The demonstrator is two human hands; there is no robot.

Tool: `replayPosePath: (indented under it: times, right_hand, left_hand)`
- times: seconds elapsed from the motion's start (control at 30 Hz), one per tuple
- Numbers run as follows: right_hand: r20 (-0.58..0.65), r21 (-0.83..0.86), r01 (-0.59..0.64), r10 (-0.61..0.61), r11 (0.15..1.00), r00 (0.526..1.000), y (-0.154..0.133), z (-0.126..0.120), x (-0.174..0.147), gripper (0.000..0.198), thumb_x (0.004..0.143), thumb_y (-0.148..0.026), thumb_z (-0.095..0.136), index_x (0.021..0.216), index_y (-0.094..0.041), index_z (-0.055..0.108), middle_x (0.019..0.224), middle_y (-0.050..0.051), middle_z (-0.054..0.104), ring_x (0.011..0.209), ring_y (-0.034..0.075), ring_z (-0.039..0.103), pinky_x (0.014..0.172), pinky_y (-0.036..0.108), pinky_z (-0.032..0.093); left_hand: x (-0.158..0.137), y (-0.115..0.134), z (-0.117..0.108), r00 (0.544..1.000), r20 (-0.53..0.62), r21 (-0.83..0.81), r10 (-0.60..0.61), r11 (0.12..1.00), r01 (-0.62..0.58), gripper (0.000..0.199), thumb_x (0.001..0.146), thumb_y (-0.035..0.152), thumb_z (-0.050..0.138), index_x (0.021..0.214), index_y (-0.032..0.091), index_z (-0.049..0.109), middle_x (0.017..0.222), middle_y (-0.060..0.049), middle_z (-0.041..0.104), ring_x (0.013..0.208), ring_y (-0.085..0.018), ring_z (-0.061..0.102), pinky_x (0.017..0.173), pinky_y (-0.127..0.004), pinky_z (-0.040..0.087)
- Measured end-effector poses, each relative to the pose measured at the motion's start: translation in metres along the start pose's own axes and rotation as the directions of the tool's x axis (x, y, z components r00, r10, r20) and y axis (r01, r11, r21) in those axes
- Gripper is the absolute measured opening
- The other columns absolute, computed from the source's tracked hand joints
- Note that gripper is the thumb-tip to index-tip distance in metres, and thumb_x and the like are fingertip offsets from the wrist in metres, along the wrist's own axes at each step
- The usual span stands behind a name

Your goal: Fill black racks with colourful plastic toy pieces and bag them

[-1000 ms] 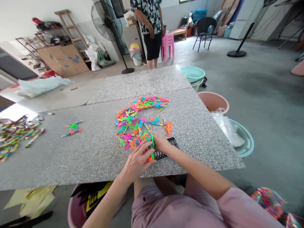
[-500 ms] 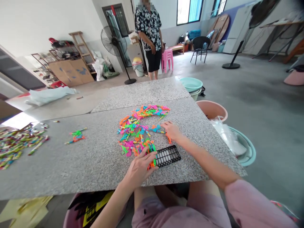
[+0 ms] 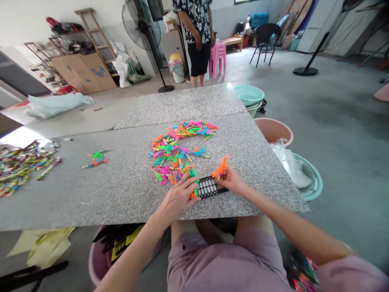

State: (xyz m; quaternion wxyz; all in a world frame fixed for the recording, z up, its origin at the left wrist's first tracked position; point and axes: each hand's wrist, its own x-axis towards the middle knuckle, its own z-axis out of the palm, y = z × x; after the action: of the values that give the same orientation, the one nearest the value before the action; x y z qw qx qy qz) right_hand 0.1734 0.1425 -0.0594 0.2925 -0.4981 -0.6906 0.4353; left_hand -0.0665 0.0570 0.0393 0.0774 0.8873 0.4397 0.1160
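My left hand (image 3: 178, 195) grips the left end of a black plastic grid rack (image 3: 208, 187) lying near the table's front edge. Bright plastic pieces (image 3: 191, 172) stand packed in that end, partly covered by my fingers. My right hand (image 3: 233, 180) pinches an orange plastic toy piece (image 3: 221, 166) over the rack's right end; its exact kind is unclear. Beyond the rack, a curved pile of similar pink, green, blue and orange pieces (image 3: 165, 152) lies on the speckled table (image 3: 130, 190). A loose blue piece (image 3: 199, 152) with a yellow-banded tube lies at the pile's right.
Many small shiny tubes (image 3: 24, 166) cover the table's left side, with a few coloured pieces (image 3: 97, 157) nearer. Basins (image 3: 273, 132) stand on the floor along the right edge. A person (image 3: 197, 36) stands beyond the table, beside a fan (image 3: 142, 26).
My right hand has come back from beside the pile toward the rack, now lifting the orange piece. My left hand stays on the rack. The view has tilted down.
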Motion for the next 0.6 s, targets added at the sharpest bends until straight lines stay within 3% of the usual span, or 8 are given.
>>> replayPosePath:
  times: [0.03, 0.1, 0.2, 0.27, 0.37, 0.47, 0.6]
  right_hand:
    - [0.074, 0.139, -0.035, 0.025, 0.99, 0.997, -0.003, 0.02, -0.015, 0.034, 0.075, -0.012, 0.062, 0.107, -0.018, 0.054, 0.08, -0.002, 0.066, 0.066, 0.015, 0.065, 0.06, 0.023, 0.051]
    - [0.147, 0.265, -0.095, 0.058, 0.96, 0.987, -0.011, 0.052, -0.036, 0.021, 0.079, -0.014, 0.058, 0.099, -0.019, 0.056, 0.079, -0.001, 0.067, 0.066, 0.015, 0.066, 0.06, 0.024, 0.051]
    - [0.083, 0.134, -0.145, 0.135, 0.98, 0.987, -0.023, 0.075, -0.044, 0.004, 0.08, -0.021, 0.061, 0.079, -0.019, 0.057, 0.068, 0.0, 0.065, 0.063, 0.017, 0.065, 0.06, 0.025, 0.049]
    - [0.019, -0.069, -0.145, 0.147, 0.987, 0.989, -0.03, 0.075, -0.04, 0.013, 0.078, -0.026, 0.067, 0.072, -0.019, 0.058, 0.065, 0.001, 0.064, 0.063, 0.018, 0.063, 0.061, 0.025, 0.047]
    - [-0.019, -0.31, -0.022, 0.017, 0.95, 1.0, -0.035, 0.069, -0.032, 0.011, 0.074, -0.027, 0.071, 0.071, -0.019, 0.062, 0.079, 0.004, 0.067, 0.073, 0.019, 0.063, 0.066, 0.025, 0.044]
    - [0.017, -0.378, 0.083, -0.083, 0.922, 0.996, -0.036, 0.065, -0.028, 0.01, 0.072, -0.024, 0.071, 0.071, -0.018, 0.064, 0.081, 0.004, 0.066, 0.073, 0.018, 0.061, 0.065, 0.025, 0.041]
    - [0.028, -0.37, 0.096, -0.092, 0.924, 0.995, -0.034, 0.065, -0.025, 0.011, 0.07, -0.022, 0.072, 0.068, -0.017, 0.062, 0.071, 0.001, 0.062, 0.064, 0.015, 0.056, 0.06, 0.023, 0.036]
  left_hand:
    - [0.0, 0.0, 0.0, 1.0, 0.005, 0.002, -0.004, 1.0, 0.004, 0.021, 0.093, 0.032, 0.058, 0.108, 0.017, 0.057, 0.133, -0.011, 0.057, 0.132, -0.026, 0.046, 0.115, -0.047, 0.034]
    - [-0.001, 0.0, 0.0, 1.0, 0.013, 0.005, -0.016, 1.0, 0.016, 0.021, 0.093, 0.032, 0.057, 0.108, 0.018, 0.057, 0.134, -0.009, 0.056, 0.133, -0.027, 0.045, 0.115, -0.048, 0.035]
    - [-0.001, 0.001, 0.0, 0.999, 0.012, 0.0, -0.03, 1.0, 0.03, 0.018, 0.093, 0.031, 0.057, 0.106, 0.019, 0.056, 0.134, -0.009, 0.055, 0.132, -0.027, 0.045, 0.113, -0.048, 0.037]
    - [0.0, 0.002, -0.001, 0.999, 0.012, -0.007, -0.032, 0.999, 0.032, 0.017, 0.092, 0.029, 0.057, 0.106, 0.019, 0.055, 0.133, -0.009, 0.055, 0.132, -0.026, 0.045, 0.113, -0.048, 0.037]
    - [0.0, 0.003, 0.0, 0.999, 0.006, -0.013, -0.032, 0.999, 0.032, 0.017, 0.092, 0.027, 0.058, 0.106, 0.019, 0.055, 0.133, -0.008, 0.055, 0.134, -0.027, 0.043, 0.113, -0.048, 0.038]
    - [-0.001, 0.002, 0.003, 0.999, -0.012, -0.025, -0.051, 0.998, 0.051, 0.018, 0.09, 0.026, 0.06, 0.106, 0.02, 0.054, 0.133, -0.007, 0.055, 0.137, -0.029, 0.038, 0.11, -0.047, 0.041]
    - [-0.002, -0.001, 0.006, 0.998, -0.027, -0.04, -0.053, 0.998, 0.051, 0.02, 0.089, 0.025, 0.061, 0.106, 0.02, 0.053, 0.133, -0.007, 0.055, 0.138, -0.029, 0.037, 0.11, -0.048, 0.041]
